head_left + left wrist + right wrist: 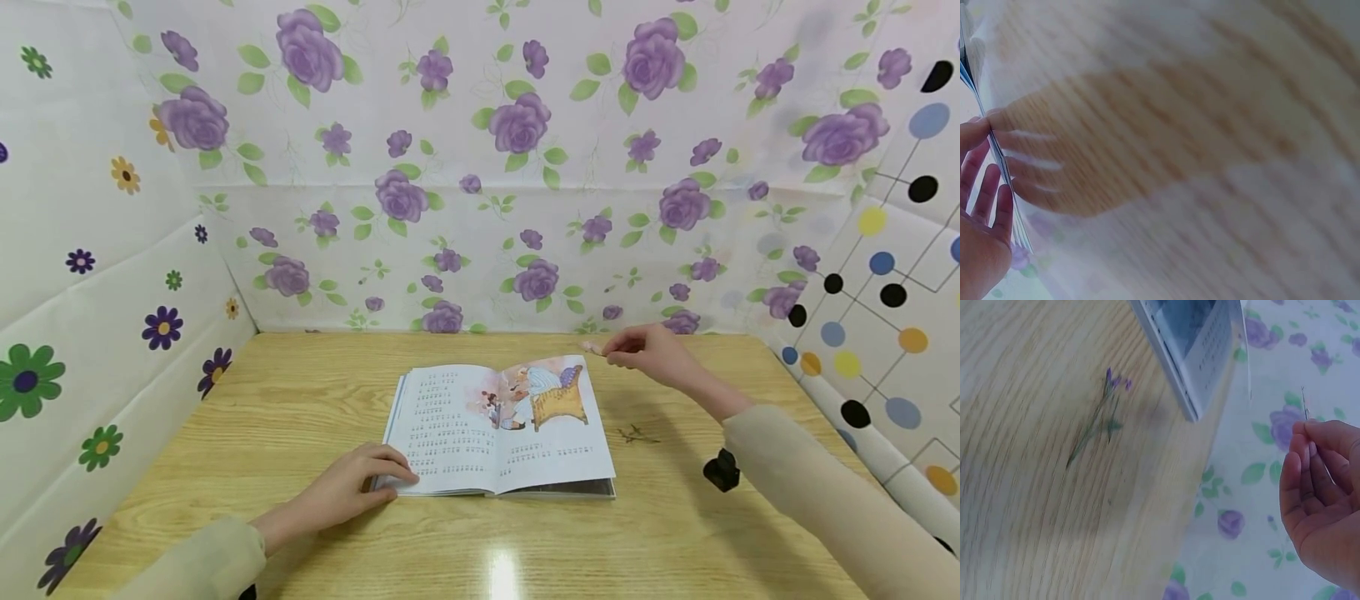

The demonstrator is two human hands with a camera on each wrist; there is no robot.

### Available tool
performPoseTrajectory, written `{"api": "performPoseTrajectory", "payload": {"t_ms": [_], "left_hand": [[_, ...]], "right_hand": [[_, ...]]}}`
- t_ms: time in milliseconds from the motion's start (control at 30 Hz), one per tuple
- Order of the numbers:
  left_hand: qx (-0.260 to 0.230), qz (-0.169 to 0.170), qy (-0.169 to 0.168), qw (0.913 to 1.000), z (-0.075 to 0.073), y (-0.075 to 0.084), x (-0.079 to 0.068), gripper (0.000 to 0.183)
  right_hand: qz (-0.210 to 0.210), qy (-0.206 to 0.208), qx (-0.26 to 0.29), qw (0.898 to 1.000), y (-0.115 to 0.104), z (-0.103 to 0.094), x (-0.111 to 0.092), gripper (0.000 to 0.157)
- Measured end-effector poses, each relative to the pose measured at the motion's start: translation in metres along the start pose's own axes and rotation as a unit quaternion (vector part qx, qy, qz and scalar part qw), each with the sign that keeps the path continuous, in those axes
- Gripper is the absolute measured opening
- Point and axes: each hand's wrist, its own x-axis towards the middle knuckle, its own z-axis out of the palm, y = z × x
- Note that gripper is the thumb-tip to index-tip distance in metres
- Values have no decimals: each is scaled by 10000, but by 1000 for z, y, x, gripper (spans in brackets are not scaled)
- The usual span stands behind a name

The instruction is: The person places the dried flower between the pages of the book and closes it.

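Pinkish sprig: just beyond far right corner of book
Right hand: fingertips pinching sprig
Left hand: relaxed, near left corner
Care: light pinch should avoid crushing

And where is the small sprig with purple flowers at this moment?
In the head view, the sprig lies on the table just to the right of the open book, lower in the picture than the right hand.
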Motion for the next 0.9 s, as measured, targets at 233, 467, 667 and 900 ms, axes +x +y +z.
{"api": "performPoseTrajectory", "payload": {"t_ms": [233, 467, 667, 900], "left_hand": [[-76, -5, -28, 10000, 0, 1, 0, 32], [-75, 7, -3, 10000, -1, 1, 0, 33], [-105, 15, -13, 9999, 0, 0, 1, 33], [-130, -15, -24, 9999, 0, 0, 0, 33]], "right_hand": [[-238, -175, 172, 9994, -14, 17, 2, 15], [-332, -293, 182, 9989, -24, 32, 3, 13], [-298, -454, 250, 9982, -30, 46, 3, 13], [-353, -656, 487, 9960, -32, 62, 3, 9]]}}
